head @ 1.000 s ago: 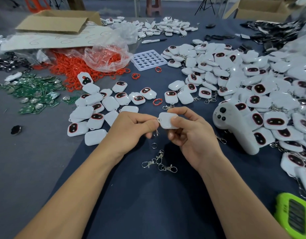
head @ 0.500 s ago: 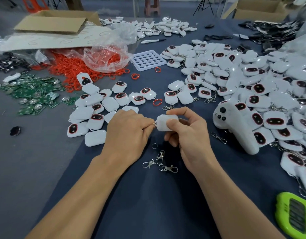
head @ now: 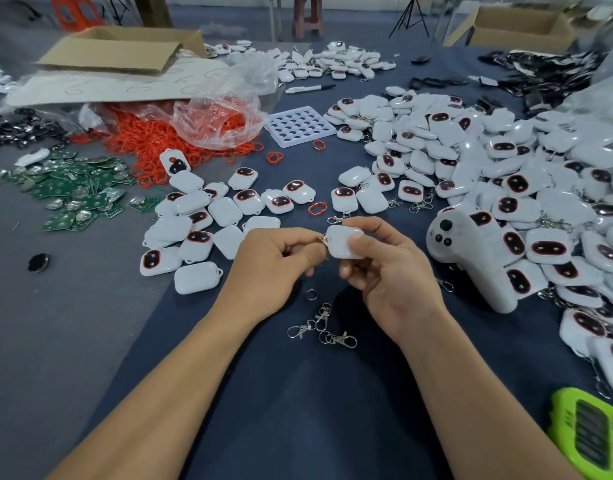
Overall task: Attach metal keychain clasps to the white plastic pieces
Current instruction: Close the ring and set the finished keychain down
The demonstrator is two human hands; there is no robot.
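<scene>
My right hand (head: 384, 275) grips a white plastic piece (head: 343, 242) above the dark blue cloth, its blank back toward me. My left hand (head: 274, 261) pinches a metal keychain clasp (head: 320, 239) at the piece's left corner; most of the clasp is hidden by the fingers. Loose metal clasps (head: 320, 325) and a split ring (head: 311, 294) lie on the cloth just below my hands. A small group of white pieces (head: 197, 223) lies to the left, and a big heap of white pieces (head: 506, 174) fills the right.
A white handheld controller (head: 471, 258) lies right of my hands. Red plastic rings (head: 149, 140) spill from a clear bag, green circuit boards (head: 73, 188) lie far left, a white hole tray (head: 300, 125) sits behind, a green device (head: 589, 434) at bottom right, cardboard boxes (head: 125, 50) at the back.
Both hands kept the piece and clasp and shifted only slightly; the white piece tilted a little in my right hand while my left fingers stayed pinched at its corner.
</scene>
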